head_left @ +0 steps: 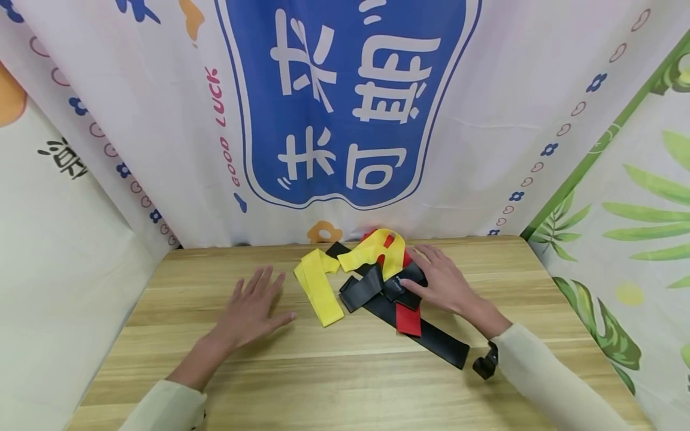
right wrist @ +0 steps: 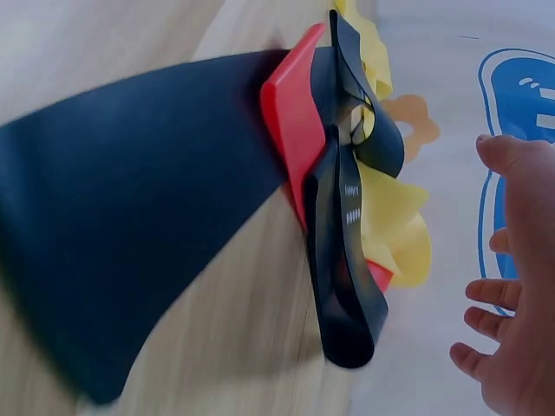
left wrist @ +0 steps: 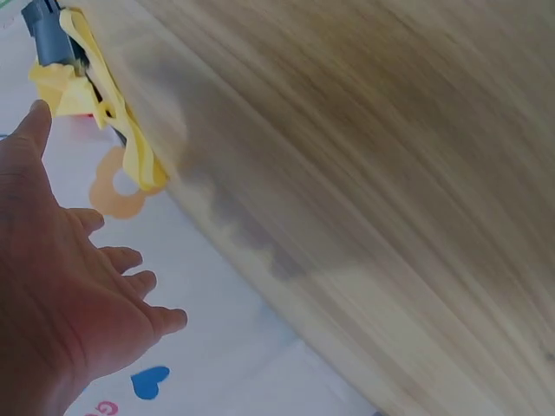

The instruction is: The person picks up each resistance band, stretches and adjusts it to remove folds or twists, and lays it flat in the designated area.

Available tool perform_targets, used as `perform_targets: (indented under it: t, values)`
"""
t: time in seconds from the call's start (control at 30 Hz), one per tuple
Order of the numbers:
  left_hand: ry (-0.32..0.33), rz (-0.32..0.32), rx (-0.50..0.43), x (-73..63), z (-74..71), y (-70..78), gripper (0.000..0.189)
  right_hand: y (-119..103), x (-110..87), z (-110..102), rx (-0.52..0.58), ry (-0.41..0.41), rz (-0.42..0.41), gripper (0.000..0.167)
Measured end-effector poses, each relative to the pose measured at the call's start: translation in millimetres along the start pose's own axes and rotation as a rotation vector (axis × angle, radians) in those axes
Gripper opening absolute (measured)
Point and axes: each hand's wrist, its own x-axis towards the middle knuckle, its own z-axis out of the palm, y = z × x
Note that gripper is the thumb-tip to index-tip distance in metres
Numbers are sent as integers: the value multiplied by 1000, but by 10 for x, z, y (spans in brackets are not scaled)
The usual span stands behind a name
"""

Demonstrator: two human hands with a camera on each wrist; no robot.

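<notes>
Flat stretchy bands lie in a loose tangle near the back of the wooden table (head_left: pixel 302 371). A yellow band (head_left: pixel 319 293) folds out on the left and loops over the top. Through the middle runs a black band (head_left: pixel 439 342), its flat end reaching toward the front right. One end of a red band (head_left: pixel 408 321) pokes out beneath the black folds. My right hand (head_left: pixel 444 284) is spread at the pile's right side, its fingertips overlapping the black folds in the head view. Left of the yellow band, my left hand (head_left: pixel 245 320) has its fingers spread and holds nothing.
Behind the table's back edge hangs a white curtain (head_left: pixel 474 155) with a blue printed panel. Printed cloths also hang at the left (head_left: pixel 54 251) and right (head_left: pixel 636 239) sides. A black strap (head_left: pixel 486 362) hangs at the right cuff.
</notes>
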Motion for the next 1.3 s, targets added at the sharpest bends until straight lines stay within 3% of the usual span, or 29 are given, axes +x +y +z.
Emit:
perform_targets:
  t: [0.3, 0.77, 1.3]
  values:
    - [-28, 35, -25, 106, 104, 196, 98, -201, 258, 186, 184, 5, 9, 75]
    - [-53, 81, -114, 260, 299, 419, 104, -495, 655, 520, 591, -2, 79, 61]
    - [-33, 23, -251, 397, 363, 611, 99, -745, 976, 769, 708, -50, 147, 45]
